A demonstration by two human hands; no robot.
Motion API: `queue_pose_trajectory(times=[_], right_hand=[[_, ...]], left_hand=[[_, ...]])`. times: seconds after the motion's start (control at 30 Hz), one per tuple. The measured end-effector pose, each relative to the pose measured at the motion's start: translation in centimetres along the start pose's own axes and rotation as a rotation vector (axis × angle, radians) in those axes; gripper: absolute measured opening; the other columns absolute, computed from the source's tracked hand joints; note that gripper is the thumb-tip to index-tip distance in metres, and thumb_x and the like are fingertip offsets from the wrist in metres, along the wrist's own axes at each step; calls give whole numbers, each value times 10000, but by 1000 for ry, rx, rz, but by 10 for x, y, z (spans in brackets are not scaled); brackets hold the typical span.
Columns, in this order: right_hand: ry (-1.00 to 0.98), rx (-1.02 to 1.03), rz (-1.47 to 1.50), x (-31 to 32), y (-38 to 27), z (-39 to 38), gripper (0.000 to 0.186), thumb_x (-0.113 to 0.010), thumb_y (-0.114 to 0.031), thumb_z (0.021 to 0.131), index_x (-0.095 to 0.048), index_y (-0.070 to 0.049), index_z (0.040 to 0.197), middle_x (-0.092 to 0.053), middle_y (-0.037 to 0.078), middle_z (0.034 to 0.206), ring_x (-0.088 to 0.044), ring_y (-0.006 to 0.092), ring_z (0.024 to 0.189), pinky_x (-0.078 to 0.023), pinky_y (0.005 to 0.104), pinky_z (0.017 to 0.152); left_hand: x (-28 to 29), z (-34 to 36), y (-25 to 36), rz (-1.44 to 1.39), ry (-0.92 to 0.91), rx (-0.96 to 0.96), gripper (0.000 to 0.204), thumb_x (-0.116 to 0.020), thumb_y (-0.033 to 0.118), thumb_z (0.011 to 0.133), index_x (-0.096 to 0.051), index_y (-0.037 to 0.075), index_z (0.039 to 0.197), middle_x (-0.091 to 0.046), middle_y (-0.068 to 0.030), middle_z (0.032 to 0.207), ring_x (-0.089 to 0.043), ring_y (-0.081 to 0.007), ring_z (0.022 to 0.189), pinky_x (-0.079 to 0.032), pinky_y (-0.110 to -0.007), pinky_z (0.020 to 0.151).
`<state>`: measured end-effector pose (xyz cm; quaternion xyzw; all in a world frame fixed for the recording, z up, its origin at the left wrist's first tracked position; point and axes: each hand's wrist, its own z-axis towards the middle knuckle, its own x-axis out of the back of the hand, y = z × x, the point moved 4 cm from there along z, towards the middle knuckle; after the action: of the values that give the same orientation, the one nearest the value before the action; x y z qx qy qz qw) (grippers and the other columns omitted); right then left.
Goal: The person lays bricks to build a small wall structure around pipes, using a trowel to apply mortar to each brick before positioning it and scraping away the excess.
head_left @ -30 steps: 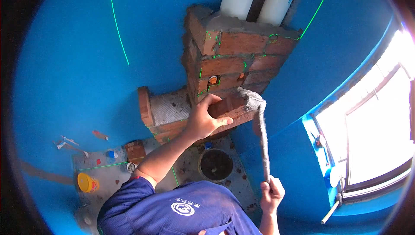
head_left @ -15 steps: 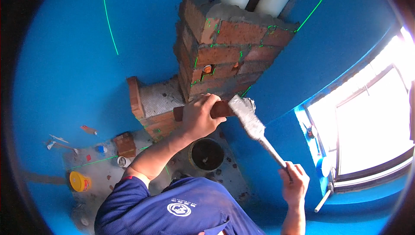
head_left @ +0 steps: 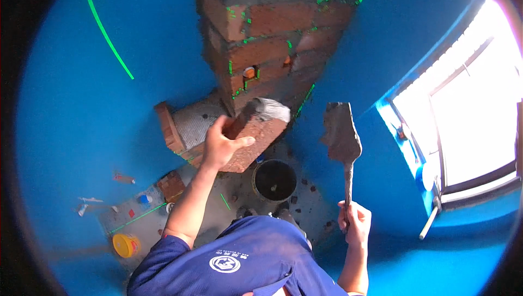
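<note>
Far left, on the floor (head_left: 229,198): a yellow tub (head_left: 125,245), a small blue-capped item (head_left: 144,199), scattered bits and a loose brick (head_left: 171,185). All lie well apart from the work, out from underfoot, probably set aside as spares and leftovers.

Left hand (head_left: 218,146): fingers wrapped over the near end of a red brick (head_left: 253,138), thumb on the upper edge, palm under it. The brick is held off the ground, tilted, its far end carrying a grey pat of mortar (head_left: 271,110). That end points toward the brick column (head_left: 267,34), just beside the column's lower courses and above a low mortar-topped stub wall (head_left: 188,124). Gripping the clean end keeps the fingers off the wet mortar.

Centre, below the brick: a round black bucket (head_left: 274,180) on the floor, close to the column's foot, within easy reach of the trowel.

Right hand (head_left: 354,222): closed in a fist round the handle of a trowel (head_left: 341,132), blade up and caked grey, held clear of the brick and the wall.

Green laser lines (head_left: 106,32) cross the blue walls and the bricks; likely there as level guides.

Far right: a bright window (head_left: 468,105).
</note>
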<state>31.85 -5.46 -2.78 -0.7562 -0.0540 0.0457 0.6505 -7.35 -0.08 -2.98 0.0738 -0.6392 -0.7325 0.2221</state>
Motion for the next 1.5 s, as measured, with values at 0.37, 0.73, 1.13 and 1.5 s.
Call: queue_pose_trajectory(times=[0.37, 0.73, 1.13, 1.5], right_hand=[[107, -293, -148, 23, 109, 15, 315, -566, -318, 970, -664, -21, 928, -551, -10, 665, -473, 68, 581, -355, 223, 532], [-282, -397, -1240, 98, 482, 154, 435, -506, -501, 937, -656, -93, 950, -673, 193, 864, -636, 434, 826, -489, 547, 687], [-593, -588, -1638, 219, 517, 172, 272, -469, -294, 961, -647, -125, 1079, -670, 165, 1043, -667, 371, 904, -537, 522, 737], [-18, -533, -416, 161, 315, 113, 383, -701, -372, 861, -574, -46, 704, -552, 19, 595, -514, 149, 547, -396, 318, 518]], left_hand=[[11, -82, -81, 12, 90, 266, 469, -892, 116, 617, -564, 29, 941, -627, -9, 873, -567, -85, 791, -477, -252, 719], [-9, -164, -156, 214, 207, 671, 557, -844, 24, 611, -495, 18, 1045, -598, -58, 990, -599, -150, 917, -506, -316, 825], [-37, -141, -147, 254, 289, 767, 524, -776, -44, 588, -493, 20, 1025, -614, -85, 1045, -611, -203, 986, -494, -344, 887], [-66, -34, -60, -191, 150, 490, 661, -839, 136, 638, -540, -33, 1203, -649, -110, 1121, -611, -220, 1055, -476, -353, 925]])
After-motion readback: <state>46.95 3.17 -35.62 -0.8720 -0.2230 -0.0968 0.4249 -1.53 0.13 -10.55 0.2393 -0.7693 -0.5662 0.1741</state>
